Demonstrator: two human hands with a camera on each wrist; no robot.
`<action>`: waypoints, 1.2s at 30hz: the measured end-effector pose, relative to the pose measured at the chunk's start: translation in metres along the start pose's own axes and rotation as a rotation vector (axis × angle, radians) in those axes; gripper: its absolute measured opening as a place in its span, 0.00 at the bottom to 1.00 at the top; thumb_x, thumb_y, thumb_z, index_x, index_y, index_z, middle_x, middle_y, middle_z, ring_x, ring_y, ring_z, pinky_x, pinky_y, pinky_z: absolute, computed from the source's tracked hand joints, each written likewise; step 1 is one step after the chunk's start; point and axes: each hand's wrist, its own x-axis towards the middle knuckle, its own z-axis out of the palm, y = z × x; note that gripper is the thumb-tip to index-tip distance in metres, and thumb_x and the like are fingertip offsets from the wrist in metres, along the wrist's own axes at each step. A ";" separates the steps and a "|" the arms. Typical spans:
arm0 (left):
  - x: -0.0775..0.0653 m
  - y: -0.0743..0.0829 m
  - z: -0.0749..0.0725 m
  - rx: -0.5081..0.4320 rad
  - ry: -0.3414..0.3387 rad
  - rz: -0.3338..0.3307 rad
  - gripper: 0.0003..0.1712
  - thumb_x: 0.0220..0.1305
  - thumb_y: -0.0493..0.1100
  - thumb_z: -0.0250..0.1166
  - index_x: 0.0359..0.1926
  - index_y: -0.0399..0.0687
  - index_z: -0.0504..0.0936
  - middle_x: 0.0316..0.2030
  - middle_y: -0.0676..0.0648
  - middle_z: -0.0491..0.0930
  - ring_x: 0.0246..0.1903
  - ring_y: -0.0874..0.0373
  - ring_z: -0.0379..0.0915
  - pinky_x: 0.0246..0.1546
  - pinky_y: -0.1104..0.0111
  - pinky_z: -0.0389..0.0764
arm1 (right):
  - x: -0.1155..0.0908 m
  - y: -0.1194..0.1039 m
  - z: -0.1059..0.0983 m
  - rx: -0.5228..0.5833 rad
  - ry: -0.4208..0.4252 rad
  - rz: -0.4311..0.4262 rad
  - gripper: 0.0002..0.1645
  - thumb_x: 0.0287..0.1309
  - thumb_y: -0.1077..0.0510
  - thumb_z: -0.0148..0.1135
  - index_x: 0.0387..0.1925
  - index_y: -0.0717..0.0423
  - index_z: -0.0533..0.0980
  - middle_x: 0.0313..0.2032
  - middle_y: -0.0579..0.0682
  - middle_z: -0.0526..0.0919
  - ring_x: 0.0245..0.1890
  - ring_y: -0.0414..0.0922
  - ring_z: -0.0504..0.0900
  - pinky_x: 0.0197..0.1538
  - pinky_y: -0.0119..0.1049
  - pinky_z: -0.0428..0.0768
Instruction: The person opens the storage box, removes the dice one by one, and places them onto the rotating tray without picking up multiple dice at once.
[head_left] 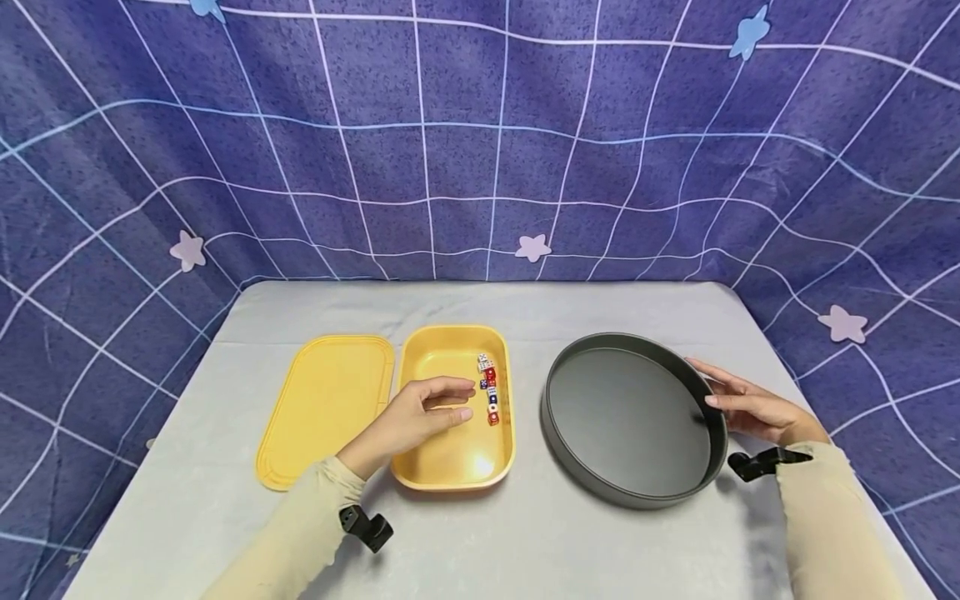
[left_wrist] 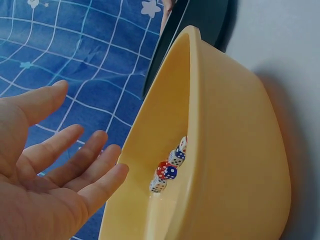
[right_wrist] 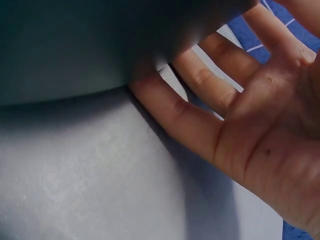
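Observation:
In the head view, my left hand [head_left: 423, 410] hovers over a yellow rectangular container [head_left: 435, 475], fingers relaxed and holding nothing. Several small dice [head_left: 492, 398], red, white and blue, lie in a line along the container's right side. The left wrist view also shows these dice [left_wrist: 167, 170] by the wall, apart from my fingertips [left_wrist: 119, 170]. My right hand [head_left: 757, 410] grips the right rim of a round dark grey baking pan [head_left: 637, 496], thumb over the rim and fingers against the outside. In the right wrist view, the pan's wall [right_wrist: 60, 60] hides some fingertips.
A flat yellow lid [head_left: 326, 408] lies left of the container. Everything rests on a table with a pale grey cloth [head_left: 510, 550]. A blue gridded curtain [head_left: 480, 150] with stars hangs behind and at both sides.

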 end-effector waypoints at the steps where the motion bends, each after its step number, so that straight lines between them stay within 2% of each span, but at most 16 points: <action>1: 0.000 0.000 0.000 -0.003 -0.002 0.001 0.27 0.60 0.43 0.68 0.59 0.38 0.75 0.56 0.39 0.77 0.58 0.41 0.70 0.52 0.68 0.77 | 0.000 0.000 0.000 -0.006 -0.005 0.006 0.41 0.69 0.72 0.36 0.76 0.41 0.41 0.66 0.39 0.67 0.60 0.45 0.73 0.56 0.46 0.76; 6: 0.002 0.000 0.003 -0.012 -0.015 0.008 0.27 0.61 0.42 0.67 0.59 0.36 0.74 0.57 0.38 0.76 0.59 0.39 0.69 0.54 0.66 0.76 | -0.002 0.001 0.001 -0.022 -0.001 0.025 0.43 0.68 0.73 0.38 0.75 0.39 0.41 0.66 0.39 0.67 0.60 0.44 0.73 0.56 0.46 0.76; 10: 0.004 -0.001 0.004 -0.004 -0.012 0.011 0.28 0.60 0.42 0.67 0.59 0.35 0.74 0.57 0.38 0.76 0.59 0.40 0.69 0.55 0.65 0.76 | -0.003 0.004 0.001 -0.021 0.013 0.022 0.43 0.68 0.73 0.38 0.75 0.38 0.42 0.65 0.40 0.68 0.60 0.44 0.73 0.56 0.45 0.77; 17: 0.008 -0.005 0.010 -0.032 0.024 0.040 0.29 0.58 0.36 0.68 0.60 0.33 0.72 0.58 0.35 0.74 0.59 0.38 0.68 0.61 0.54 0.70 | -0.004 0.006 0.001 -0.006 0.018 0.014 0.42 0.69 0.72 0.38 0.75 0.36 0.46 0.65 0.39 0.69 0.59 0.43 0.74 0.56 0.45 0.77; 20: 0.011 -0.008 0.015 -0.027 0.053 0.016 0.29 0.56 0.34 0.69 0.59 0.34 0.73 0.57 0.35 0.75 0.58 0.38 0.69 0.60 0.55 0.70 | -0.005 0.007 -0.001 -0.005 0.011 0.007 0.42 0.69 0.72 0.37 0.75 0.36 0.46 0.65 0.39 0.68 0.60 0.43 0.73 0.56 0.45 0.77; 27: 0.021 -0.019 0.034 0.137 0.175 -0.094 0.24 0.51 0.34 0.72 0.51 0.33 0.79 0.49 0.37 0.80 0.49 0.46 0.77 0.51 0.61 0.78 | -0.006 0.008 -0.001 0.004 0.005 -0.004 0.41 0.69 0.72 0.36 0.75 0.39 0.44 0.66 0.39 0.68 0.60 0.43 0.72 0.57 0.44 0.76; 31: 0.026 -0.026 0.043 0.163 0.200 -0.132 0.22 0.49 0.32 0.73 0.47 0.33 0.81 0.43 0.38 0.82 0.44 0.46 0.79 0.47 0.63 0.80 | -0.006 0.008 -0.001 0.016 0.007 0.000 0.40 0.69 0.71 0.37 0.75 0.37 0.46 0.66 0.38 0.68 0.60 0.42 0.73 0.57 0.44 0.76; 36: 0.032 -0.035 0.049 0.237 0.214 -0.178 0.21 0.46 0.33 0.75 0.45 0.34 0.82 0.39 0.42 0.83 0.40 0.51 0.79 0.44 0.65 0.80 | -0.005 0.010 -0.001 0.026 0.004 -0.005 0.40 0.70 0.71 0.37 0.75 0.37 0.47 0.66 0.37 0.67 0.61 0.42 0.72 0.57 0.44 0.76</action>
